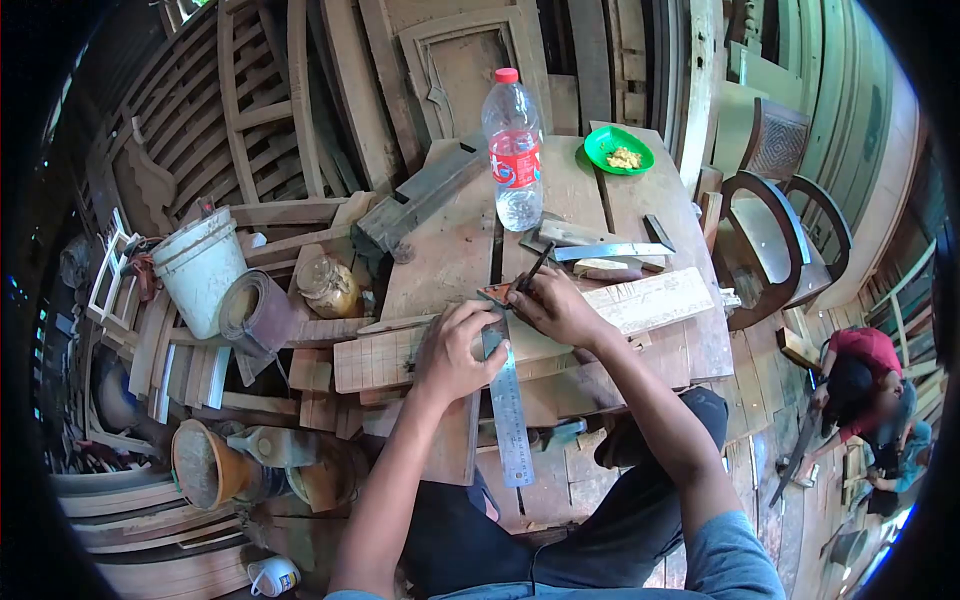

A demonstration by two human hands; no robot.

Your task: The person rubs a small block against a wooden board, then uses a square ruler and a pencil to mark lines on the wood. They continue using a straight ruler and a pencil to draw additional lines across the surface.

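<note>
A long wooden beam lies across the workbench in front of me, with lines marked along its surface. Over it sits a try square, its metal ruler blade pointing toward my lap and an orange part showing at the far end. My left hand is closed on the square, the thumb on the blade and the fingers over the beam. Beside it, my right hand pinches a dark, slim pencil, held tilted near the orange part. The pencil's tip is hidden by the fingers.
On the workbench stand a water bottle and a green bowl with food. A hand plane-like wooden block and loose tools lie behind the beam. Left are a white bucket and a jar. People crouch far right.
</note>
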